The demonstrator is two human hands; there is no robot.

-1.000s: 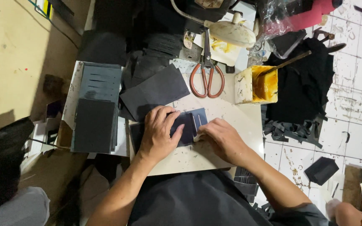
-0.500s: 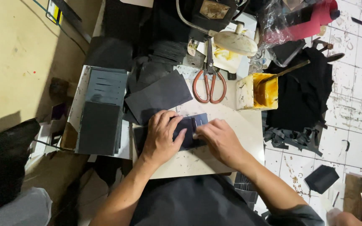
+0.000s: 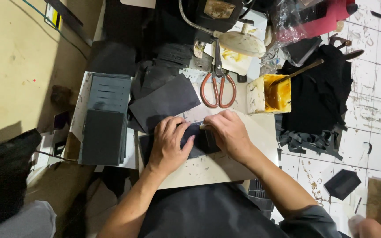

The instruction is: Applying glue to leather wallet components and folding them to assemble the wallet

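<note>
Both hands rest on a dark leather piece (image 3: 196,143) near the middle of a pale, scuffed surface (image 3: 225,169). The left hand (image 3: 169,143) lies flat over the piece's left part, fingers spread and pointing far, pressing it down; its grip is wide, around nothing. The right hand (image 3: 228,132) covers the piece's right part with fingers curled toward the left, fingertips meeting the piece at its far edge; whether they pinch the edge or only press on it cannot be told. The two hands nearly touch above the piece.

Just far-left of the hands a larger dark sheet (image 3: 166,101) lies tilted on the surface, one corner reaching under the left hand's fingers. Further left a stack of dark grey panels (image 3: 104,128) sits on a light tray, the far one with thin slots cut in it. Far of the hands lie scissors (image 3: 218,86) with red-brown handles, blades pointing far. Right of them stands a pot of yellow-brown glue (image 3: 270,93) with a brush (image 3: 303,70) leaning out toward the far right. Beyond the pot a heap of black scraps (image 3: 320,101) spreads over the white tiled floor (image 3: 375,114), and a loose dark piece (image 3: 341,184) lies on the tiles near right.
</note>
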